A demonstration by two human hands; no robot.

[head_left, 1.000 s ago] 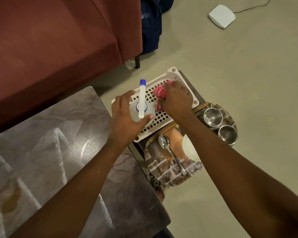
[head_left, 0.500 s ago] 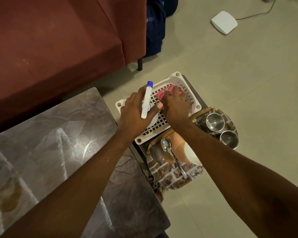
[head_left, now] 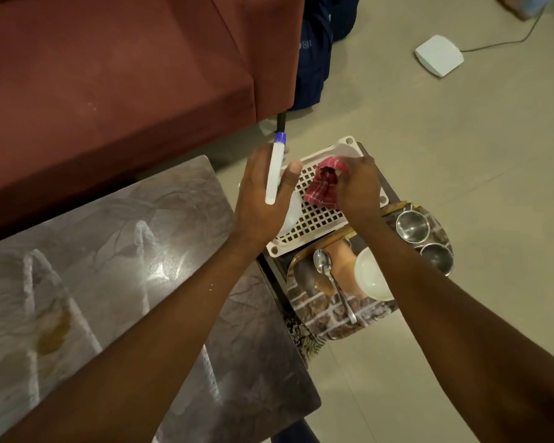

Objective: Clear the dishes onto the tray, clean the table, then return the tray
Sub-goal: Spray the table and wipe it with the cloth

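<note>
Marble table (head_left: 115,257) bare but stained; dishes sit on tray (head_left: 320,308); left hand (head_left: 263,199) grips spray bottle (head_left: 275,169), right hand (head_left: 357,187) clutches cloth (head_left: 322,187); wiping remains.

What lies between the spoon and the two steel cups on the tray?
A white bowl lies between the spoon and the steel cups, partly hidden under the right forearm, in the head view.

Dim indoor light, table (head_left: 115,251) glare, maybe slight blur
</note>
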